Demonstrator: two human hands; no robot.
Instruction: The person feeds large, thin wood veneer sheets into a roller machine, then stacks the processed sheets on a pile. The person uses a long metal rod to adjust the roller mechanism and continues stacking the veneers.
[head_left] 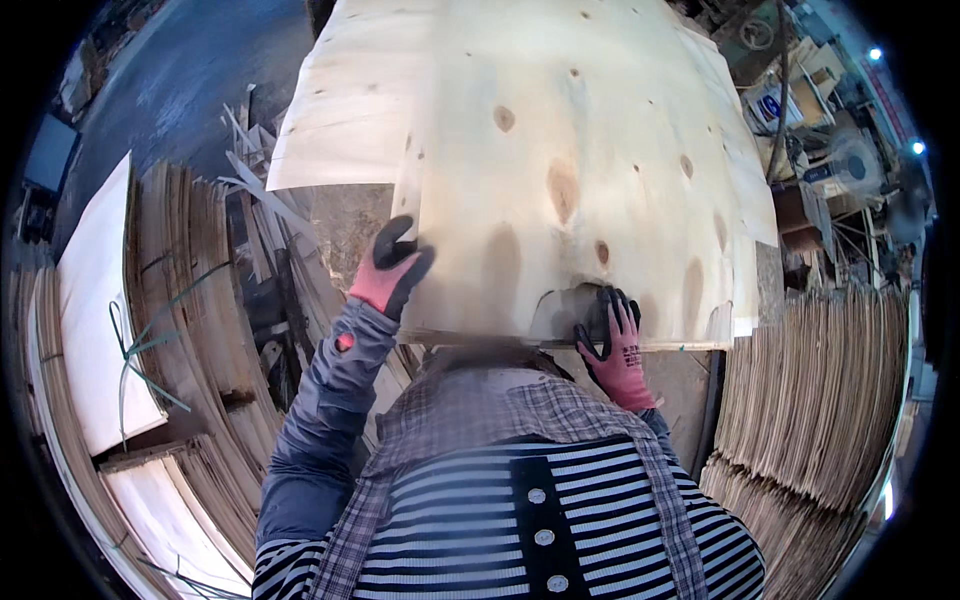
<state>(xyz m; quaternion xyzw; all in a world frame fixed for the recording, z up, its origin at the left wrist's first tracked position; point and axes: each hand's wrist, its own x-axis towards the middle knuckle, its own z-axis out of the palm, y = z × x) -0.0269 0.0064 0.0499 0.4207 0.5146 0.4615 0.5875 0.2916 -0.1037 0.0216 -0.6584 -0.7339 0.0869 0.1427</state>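
A broad, pale wood veneer sheet [540, 130] with brown knots lies on a stack before me, over other sheets that stick out at its sides. My left hand [393, 268], in a pink glove with black fingers, is at the sheet's left edge near its front corner; its thumb and fingers are apart in a curve. Toward the front edge, my right hand [616, 348], gloved alike, rests with fingers stretched out beside a dark, ragged-edged patch [562, 313] in the veneer. Whether that patch is a hole or a shadowed break, I cannot tell.
Bundled veneer [185, 270] tied with green cord [135, 350] stands at my left. A tall stack of sheets [815, 400] is close on my right. Loose wood strips [270, 205] lie left of the work stack; a white bucket [770, 110] stands among clutter at the far right.
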